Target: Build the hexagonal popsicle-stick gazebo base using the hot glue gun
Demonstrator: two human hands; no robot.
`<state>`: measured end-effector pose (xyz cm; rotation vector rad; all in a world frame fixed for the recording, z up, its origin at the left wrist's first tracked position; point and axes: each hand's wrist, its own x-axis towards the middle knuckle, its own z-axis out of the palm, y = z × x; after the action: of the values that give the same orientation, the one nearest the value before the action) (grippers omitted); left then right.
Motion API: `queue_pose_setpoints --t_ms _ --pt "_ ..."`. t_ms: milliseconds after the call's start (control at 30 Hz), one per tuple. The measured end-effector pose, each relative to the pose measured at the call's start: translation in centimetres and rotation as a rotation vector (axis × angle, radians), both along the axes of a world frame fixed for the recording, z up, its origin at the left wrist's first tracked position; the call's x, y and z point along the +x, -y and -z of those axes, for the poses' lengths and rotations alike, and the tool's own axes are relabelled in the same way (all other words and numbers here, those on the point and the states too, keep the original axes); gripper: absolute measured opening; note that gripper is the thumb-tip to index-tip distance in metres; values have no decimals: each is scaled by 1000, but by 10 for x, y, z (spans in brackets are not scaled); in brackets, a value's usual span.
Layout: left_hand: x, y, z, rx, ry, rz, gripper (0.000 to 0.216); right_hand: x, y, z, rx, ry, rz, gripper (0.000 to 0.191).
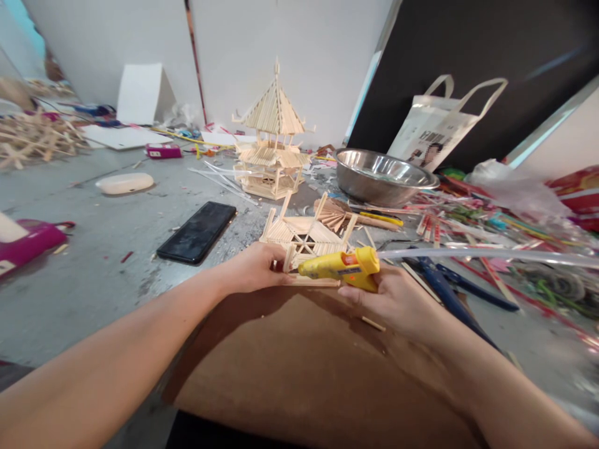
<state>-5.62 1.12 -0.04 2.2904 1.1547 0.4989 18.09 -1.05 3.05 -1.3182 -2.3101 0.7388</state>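
Note:
My right hand grips a yellow hot glue gun, with a long clear glue stick trailing from its back end to the right. The gun's nozzle points left, at the foot of a short upright wooden stick. Around that stick the fingers of my left hand are closed in a pinch. It stands at the near left corner of a flat frame of small wooden sticks, which has several upright posts at its corners and spokes across a dark middle. The exact contact at the nozzle is hidden by my fingers.
Below my hands lies a brown board. Behind the frame stands a wooden-stick pagoda model. A black phone lies to the left. Rightward are blue-handled pliers, a steel bowl, a white bag and scattered scraps.

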Motion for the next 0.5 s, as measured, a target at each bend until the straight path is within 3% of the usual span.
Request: queue_pose_setpoints --t_ms 500 --pt "0 1 -2 -15 2 -14 19 -2 1 0 51 21 -7 29"
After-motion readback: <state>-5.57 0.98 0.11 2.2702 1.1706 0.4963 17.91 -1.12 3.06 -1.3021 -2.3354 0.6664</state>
